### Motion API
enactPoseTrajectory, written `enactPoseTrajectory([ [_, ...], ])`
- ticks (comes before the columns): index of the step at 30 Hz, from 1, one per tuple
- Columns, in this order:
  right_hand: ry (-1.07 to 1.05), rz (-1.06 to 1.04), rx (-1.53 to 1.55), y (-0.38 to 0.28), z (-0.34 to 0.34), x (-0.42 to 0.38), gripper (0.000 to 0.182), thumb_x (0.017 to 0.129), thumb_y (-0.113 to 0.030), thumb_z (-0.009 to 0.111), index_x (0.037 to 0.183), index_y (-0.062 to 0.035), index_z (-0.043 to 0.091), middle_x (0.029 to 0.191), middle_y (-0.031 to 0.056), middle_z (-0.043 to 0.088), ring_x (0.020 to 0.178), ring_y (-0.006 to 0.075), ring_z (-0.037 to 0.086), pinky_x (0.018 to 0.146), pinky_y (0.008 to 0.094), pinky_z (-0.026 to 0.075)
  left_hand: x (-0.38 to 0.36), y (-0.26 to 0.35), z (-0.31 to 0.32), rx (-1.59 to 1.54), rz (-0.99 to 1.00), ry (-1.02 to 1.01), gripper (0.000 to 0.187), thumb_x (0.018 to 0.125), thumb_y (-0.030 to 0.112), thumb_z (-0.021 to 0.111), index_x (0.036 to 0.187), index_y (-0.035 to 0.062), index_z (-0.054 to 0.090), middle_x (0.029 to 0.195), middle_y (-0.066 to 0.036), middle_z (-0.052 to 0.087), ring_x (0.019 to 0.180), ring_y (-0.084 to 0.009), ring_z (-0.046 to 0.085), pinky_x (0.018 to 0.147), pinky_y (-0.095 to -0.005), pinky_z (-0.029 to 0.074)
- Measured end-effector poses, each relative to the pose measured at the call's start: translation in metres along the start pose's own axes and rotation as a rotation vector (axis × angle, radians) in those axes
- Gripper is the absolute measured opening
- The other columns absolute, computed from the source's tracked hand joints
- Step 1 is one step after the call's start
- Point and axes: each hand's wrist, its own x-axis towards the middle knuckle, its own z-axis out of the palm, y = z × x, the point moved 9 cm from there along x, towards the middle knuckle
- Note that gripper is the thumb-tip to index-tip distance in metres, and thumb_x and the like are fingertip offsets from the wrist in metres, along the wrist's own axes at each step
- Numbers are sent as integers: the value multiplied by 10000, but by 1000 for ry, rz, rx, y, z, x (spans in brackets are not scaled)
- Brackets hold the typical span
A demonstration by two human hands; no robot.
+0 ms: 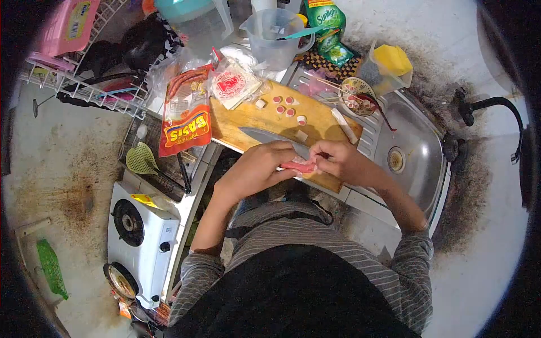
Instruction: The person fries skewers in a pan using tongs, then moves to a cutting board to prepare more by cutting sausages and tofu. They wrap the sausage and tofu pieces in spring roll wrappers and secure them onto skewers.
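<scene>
Between my two hands, above the near edge of the wooden cutting board [225,124], is a reddish sausage [297,167]. My left hand [256,170] grips it from the left, thumb below and fingers above. The fingers of my right hand [338,162] are pinched at its right end, where a thin pale film shows. A knife [262,134] lies on the board just beyond my hands, partly hidden by them. Several small wrapped sausage pieces [289,112] stand farther back on the board. A long pale strip [344,125] lies near the board's right edge.
A red sausage packet [187,112] and a white wrapper packet [234,84] lie at the board's left. Behind stands a clear jug [270,48]. A small bowl with skewers [357,96] sits beside the sink [420,169]. A white stove [143,236] is at lower left.
</scene>
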Motion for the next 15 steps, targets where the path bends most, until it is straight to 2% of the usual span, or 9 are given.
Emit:
enactPoseTrajectory([
  [2,-205,153,299,24,18,2,130,875,-135,471,879,-11,512,758,35,546,727,100,523,691,238,417,-1,-2,0,-12,18,33,228,727,146,622,903,15,561,818,-129,546,795,-327,546,699,-391,439],
  [6,-276,213,472,24,22,0,191,898,-162,450,901,11,530,777,24,552,723,102,529,711,232,419,-2,-11,-1,-1,-99,5,236,709,148,641,872,11,540,818,-145,548,798,-330,545,703,-390,436],
  [8,-101,92,444,17,6,4,191,862,-172,526,907,9,572,803,37,582,722,110,545,718,237,428,-2,-13,1,2,-101,-10,242,700,149,652,855,11,525,813,-155,547,792,-334,545,689,-387,437],
  [9,-101,94,447,12,7,1,191,862,-172,526,907,9,572,803,37,582,722,110,545,718,237,428,-2,-13,1,1,-103,-12,242,700,149,652,855,11,525,813,-155,547,792,-334,545,689,-387,437],
  [11,40,43,81,-13,-7,-2,175,814,-161,593,890,-4,607,826,51,610,745,114,561,724,246,437,0,-11,1,-10,-103,-18,240,704,144,651,862,13,526,819,-154,550,792,-339,547,675,-391,438],
  [15,55,15,128,-4,-1,2,160,811,-186,608,839,-31,637,797,87,640,758,117,582,721,249,444,1,-9,2,36,-84,18,238,723,184,637,859,21,530,819,-152,553,805,-336,549,673,-396,443],
])
